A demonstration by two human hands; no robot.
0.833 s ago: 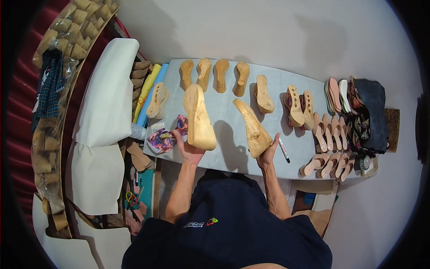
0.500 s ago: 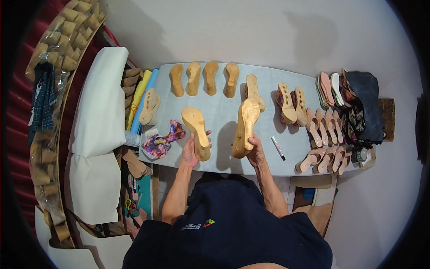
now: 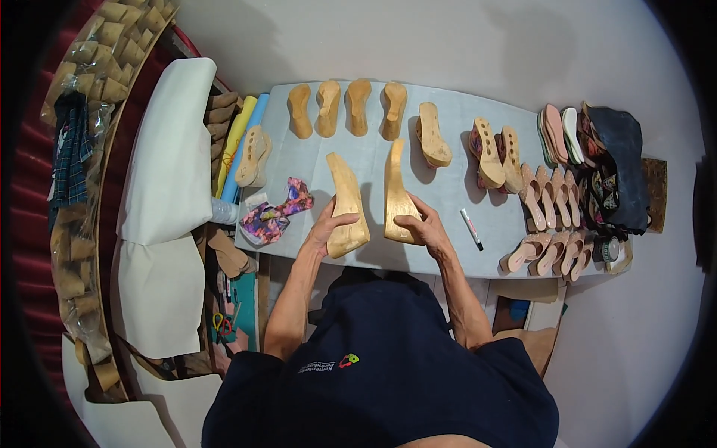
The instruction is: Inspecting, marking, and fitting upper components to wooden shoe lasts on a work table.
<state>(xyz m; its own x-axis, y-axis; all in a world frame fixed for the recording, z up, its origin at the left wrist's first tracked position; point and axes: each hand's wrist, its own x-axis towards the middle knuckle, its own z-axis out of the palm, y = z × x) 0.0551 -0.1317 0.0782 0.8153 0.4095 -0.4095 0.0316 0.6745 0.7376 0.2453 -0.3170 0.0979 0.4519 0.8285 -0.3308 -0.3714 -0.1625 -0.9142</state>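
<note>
marker beside right hand; soles beyond.

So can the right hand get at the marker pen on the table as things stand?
Probably yes, but not freely: the marker pen lies in the open just to the right of the right hand, with bare table between them. That hand is holding a wooden wedge sole, so it would have to let go first.
</note>
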